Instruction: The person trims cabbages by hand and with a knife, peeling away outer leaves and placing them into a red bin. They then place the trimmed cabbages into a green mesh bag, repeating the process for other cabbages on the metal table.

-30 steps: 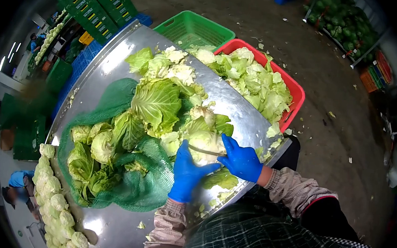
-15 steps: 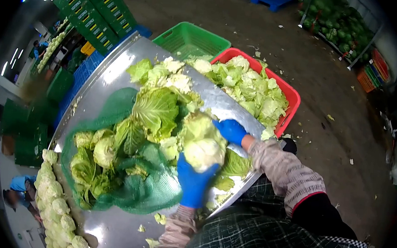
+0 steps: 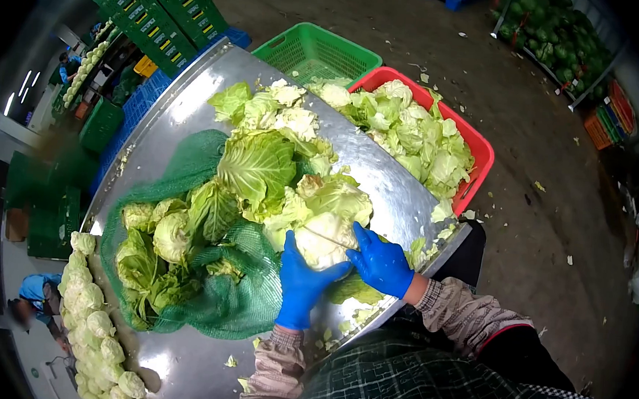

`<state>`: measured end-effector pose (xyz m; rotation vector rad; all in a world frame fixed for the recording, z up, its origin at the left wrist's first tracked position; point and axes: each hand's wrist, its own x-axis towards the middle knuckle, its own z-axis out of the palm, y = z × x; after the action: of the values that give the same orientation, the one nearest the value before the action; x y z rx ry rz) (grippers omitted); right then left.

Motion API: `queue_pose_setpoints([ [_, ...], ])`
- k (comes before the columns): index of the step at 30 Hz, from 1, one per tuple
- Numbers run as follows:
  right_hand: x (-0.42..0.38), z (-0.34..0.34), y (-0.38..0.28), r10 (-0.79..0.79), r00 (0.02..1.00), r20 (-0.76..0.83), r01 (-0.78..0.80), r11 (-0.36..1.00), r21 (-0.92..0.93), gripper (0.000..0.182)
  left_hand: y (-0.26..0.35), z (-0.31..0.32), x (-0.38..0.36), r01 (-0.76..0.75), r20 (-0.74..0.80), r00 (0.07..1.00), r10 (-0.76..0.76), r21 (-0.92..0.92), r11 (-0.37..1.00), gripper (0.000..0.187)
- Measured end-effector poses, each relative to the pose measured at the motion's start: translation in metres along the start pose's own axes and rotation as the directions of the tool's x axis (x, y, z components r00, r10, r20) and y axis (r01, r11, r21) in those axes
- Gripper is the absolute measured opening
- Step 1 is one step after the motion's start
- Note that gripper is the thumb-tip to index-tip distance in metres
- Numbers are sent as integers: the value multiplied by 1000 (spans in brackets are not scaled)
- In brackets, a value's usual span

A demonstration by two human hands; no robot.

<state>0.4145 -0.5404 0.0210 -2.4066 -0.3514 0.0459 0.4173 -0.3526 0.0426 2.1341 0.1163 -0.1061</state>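
Note:
A pale cabbage (image 3: 325, 239) with loose outer leaves rests on the steel table between my hands. My left hand (image 3: 305, 285), in a blue glove, cups its near left side, thumb and fingers spread around it. From the right, my gloved right hand (image 3: 383, 266) presses its fingertips against the head. A thin dark line crosses the cabbage near those fingers; what it is I cannot make out. Large green leaves (image 3: 256, 166) lie just beyond. To the left, a green mesh bag (image 3: 239, 309) spreads open with several untrimmed cabbages (image 3: 172, 237) on it.
A red crate (image 3: 480, 156) full of leaves and a green crate (image 3: 331, 47) stand beyond the steel table (image 3: 184, 106). Trimmed cabbages (image 3: 92, 317) line its left edge. Tall green crates (image 3: 154, 18) are stacked behind. A person in blue (image 3: 38, 294) is at the far left.
My right hand has moved from the far right side of the cabbage down to its near right side. My left hand still supports it. The view has shifted slightly.

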Motion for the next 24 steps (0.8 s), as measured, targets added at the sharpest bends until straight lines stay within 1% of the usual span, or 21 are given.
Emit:
queue_pose_setpoints([
  [2,1,-3,-4,42,998,46,-42,999,-17,63,-9,5,-2,-70,-55,996,73,50,996,118],
  [3,3,-4,-6,61,996,68,-60,998,-28,64,-10,7,-6,-66,-60,995,73,115,991,119],
  [5,9,2,-12,117,992,38,-111,986,-127,62,-3,12,-12,-56,-70,995,75,243,968,121],
  [6,13,4,-14,143,990,21,-137,974,-178,62,3,18,-15,-31,-83,995,52,240,970,120],
  [8,28,4,-13,166,985,56,-154,972,-176,59,14,29,-24,22,-95,995,2,242,970,119],
  [9,33,3,-10,177,982,67,-164,971,-174,58,13,29,-24,25,-95,996,-2,239,971,121],
  [10,34,15,7,154,988,-2,-154,983,-103,53,12,27,-22,22,-98,995,1,237,971,123],
  [11,40,15,22,127,992,-15,-127,990,-58,49,11,24,-16,19,-111,994,7,233,972,124],
  [12,46,13,38,96,995,-24,-96,995,-13,45,7,20,-17,-8,-131,991,34,197,980,122],
  [13,52,11,41,66,997,-29,-65,997,39,42,4,17,-18,-6,-126,992,17,87,996,120],
  [14,53,16,39,-87,967,-238,101,994,48,35,0,14,-20,-2,-117,993,-1,-21,1000,119],
  [15,50,17,38,52,990,-132,-35,991,129,35,-3,11,-22,7,-103,995,-20,-126,992,117],
  [16,49,-1,18,185,983,-15,-178,965,194,35,-9,6,-22,13,-107,994,-26,-123,992,115],
  [17,52,-12,6,299,949,105,-316,919,237,34,-17,1,-21,36,-101,994,-51,-145,989,113],
  [18,38,-5,2,-32,987,-157,58,984,169,42,-25,-2,-19,54,-98,993,-71,-170,984,111],
  [19,29,10,-2,95,976,-196,-60,982,179,47,-22,-8,-20,84,-88,991,-102,-193,978,108],
  [20,23,20,-1,58,961,-271,10,970,244,44,-14,-2,-17,162,-142,965,-219,-333,929,88],
  [21,20,25,-1,25,937,-348,87,950,301,41,-17,4,-12,161,-205,957,-207,-220,962,82],
  [23,29,19,30,204,957,-208,-140,948,287,31,-4,2,-15,182,-104,956,-273,-521,834,102],
  [24,41,14,42,234,943,-235,-192,963,189,29,-15,4,-17,107,-162,972,-168,-333,937,103],
])
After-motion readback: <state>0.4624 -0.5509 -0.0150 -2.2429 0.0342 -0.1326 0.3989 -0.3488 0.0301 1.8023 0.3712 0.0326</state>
